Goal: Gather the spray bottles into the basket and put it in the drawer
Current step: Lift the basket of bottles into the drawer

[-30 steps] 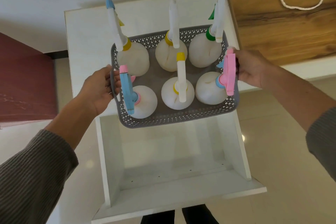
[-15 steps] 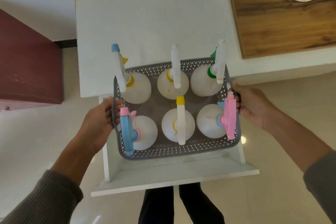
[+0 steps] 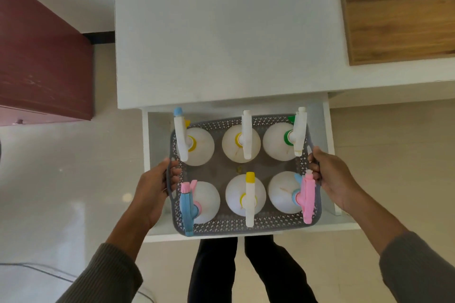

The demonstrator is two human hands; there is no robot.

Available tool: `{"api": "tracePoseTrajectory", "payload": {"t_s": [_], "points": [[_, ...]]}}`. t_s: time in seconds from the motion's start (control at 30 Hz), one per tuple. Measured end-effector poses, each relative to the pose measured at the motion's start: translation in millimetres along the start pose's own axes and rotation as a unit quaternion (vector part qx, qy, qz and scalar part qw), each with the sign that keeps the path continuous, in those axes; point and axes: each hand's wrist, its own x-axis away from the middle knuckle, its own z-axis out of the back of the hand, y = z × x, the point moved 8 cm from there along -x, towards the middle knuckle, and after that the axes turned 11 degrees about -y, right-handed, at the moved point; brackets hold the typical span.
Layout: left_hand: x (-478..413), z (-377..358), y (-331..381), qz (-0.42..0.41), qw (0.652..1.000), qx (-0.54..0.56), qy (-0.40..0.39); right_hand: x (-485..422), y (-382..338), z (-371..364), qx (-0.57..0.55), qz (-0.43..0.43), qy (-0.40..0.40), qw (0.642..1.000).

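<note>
Floor: pale tile under the person's dark trouser legs [image 3: 246, 268].
Left hand [image 3: 154, 188]: clamped on the basket's left handle.
Right hand [image 3: 332, 176]: clamped on the right handle.
Basket [image 3: 236, 225]: grey, perforated, between both hands, inside the open white drawer [image 3: 328, 130].
Spray bottles [image 3: 245, 195]: six, upright, two rows of three.
Cabinet top [image 3: 221, 32]: beyond the hands.

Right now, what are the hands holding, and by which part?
The grey basket, by its side handles: left hand and right hand.
</note>
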Motion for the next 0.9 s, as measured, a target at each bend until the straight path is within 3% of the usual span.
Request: {"api": "tracePoseTrajectory", "payload": {"t_s": [0.17,0.47,0.9], "points": [[-39,0,-23,0.032,0.999,0.04,0.005,-41,16,-4,0.041,-0.005,0.034,0.999],[-127,4,-48,0.057,0.998,-0.013,0.017,-121,47,-10,0.109,-0.02,0.055,0.992],[-195,8,-70,0.079,0.996,-0.029,0.036,-185,59,-7,0.119,-0.001,0.063,0.991]]}}
